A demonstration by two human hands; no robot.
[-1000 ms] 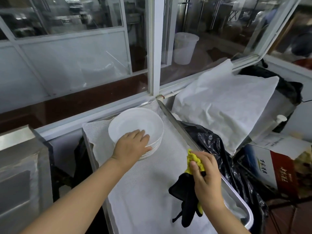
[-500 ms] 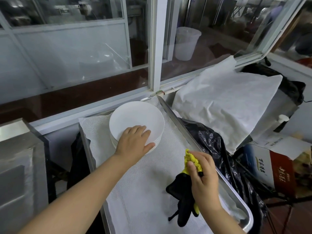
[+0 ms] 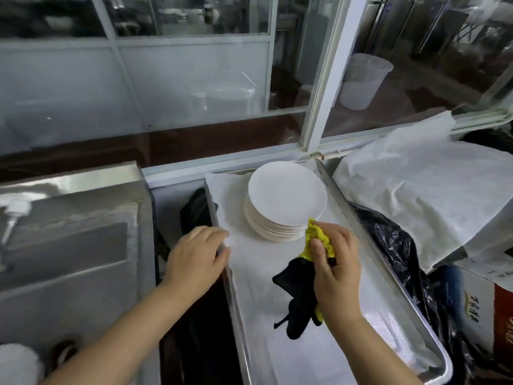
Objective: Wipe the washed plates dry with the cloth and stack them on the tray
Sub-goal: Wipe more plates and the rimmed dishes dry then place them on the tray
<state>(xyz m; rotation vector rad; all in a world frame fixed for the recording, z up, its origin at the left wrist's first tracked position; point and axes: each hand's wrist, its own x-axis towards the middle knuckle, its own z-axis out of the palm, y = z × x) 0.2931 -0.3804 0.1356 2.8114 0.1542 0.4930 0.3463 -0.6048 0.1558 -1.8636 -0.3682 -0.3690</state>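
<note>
1. Plates: a white stack is sitting upside down at the far end of the tray, on the white liner sheet that is covering the tray floor.
2. Right hand: it is hovering over the tray just in front of the stack, its fingers clenched around the cloth. The yellow part of the cloth is bunching out above the thumb and is touching or nearly touching the near edge of the stack; a black part is hanging below the palm over the liner.
3. Left hand: it is lying palm down at the tray's left rim, fingers released and nearly straight, holding nothing; the fingertips are blurring.
4. Surroundings: a steel sink unit is standing left of the tray, a black plastic bag is lying just right of it, and a crumpled white sheet is draping over things further right. A white bucket is showing behind the window glass.
</note>
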